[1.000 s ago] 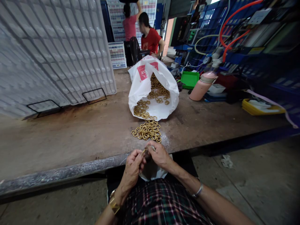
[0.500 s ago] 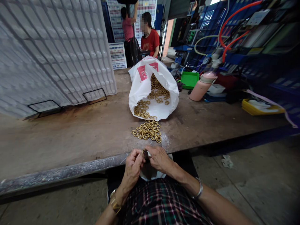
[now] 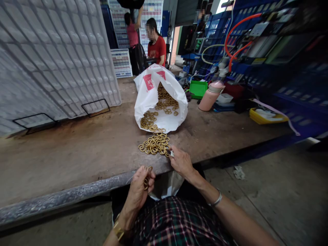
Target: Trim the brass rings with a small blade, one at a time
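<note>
Several brass-coloured rings (image 3: 154,143) lie in a loose pile on the table, in front of a white plastic bag (image 3: 174,123) whose open mouth shows more rings inside. My left hand (image 3: 140,184) is closed around a few rings at the table's front edge. At the pile's right side is my right hand (image 3: 181,162), its fingers pinched together on a small dark and white item that I cannot make out clearly. The fingertips are beside the nearest rings.
Tall stacked white trays (image 3: 61,61) stand at the left behind black wire stands (image 3: 96,107). Right of the bag are a green tray (image 3: 198,89), a pink bottle (image 3: 210,97) and a yellow tray (image 3: 269,118). Two people are at the back, one in a red shirt (image 3: 158,49).
My hands have moved apart. The right one has gone forward to the pile, while the left has shifted slightly down and left, with rings now showing in it. The whole view has shifted a little.
</note>
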Demonstrator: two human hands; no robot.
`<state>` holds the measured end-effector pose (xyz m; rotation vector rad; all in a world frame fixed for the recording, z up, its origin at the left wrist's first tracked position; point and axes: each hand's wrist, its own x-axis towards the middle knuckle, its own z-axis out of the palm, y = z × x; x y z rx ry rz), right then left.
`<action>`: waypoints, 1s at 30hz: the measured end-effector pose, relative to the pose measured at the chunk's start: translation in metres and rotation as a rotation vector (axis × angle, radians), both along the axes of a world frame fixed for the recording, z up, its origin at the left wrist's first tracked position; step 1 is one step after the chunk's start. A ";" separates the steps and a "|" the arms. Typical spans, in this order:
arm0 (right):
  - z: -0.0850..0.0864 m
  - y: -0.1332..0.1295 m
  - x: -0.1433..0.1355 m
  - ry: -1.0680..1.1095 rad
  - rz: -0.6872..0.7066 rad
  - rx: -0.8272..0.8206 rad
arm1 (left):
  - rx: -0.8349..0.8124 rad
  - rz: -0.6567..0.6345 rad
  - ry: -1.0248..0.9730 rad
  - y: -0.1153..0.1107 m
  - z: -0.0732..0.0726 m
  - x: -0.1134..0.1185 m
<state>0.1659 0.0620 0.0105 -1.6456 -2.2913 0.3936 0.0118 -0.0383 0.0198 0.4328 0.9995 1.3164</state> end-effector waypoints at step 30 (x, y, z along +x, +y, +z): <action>0.015 -0.023 -0.039 0.804 0.082 -0.493 | 0.326 0.083 0.856 0.006 -0.013 -0.001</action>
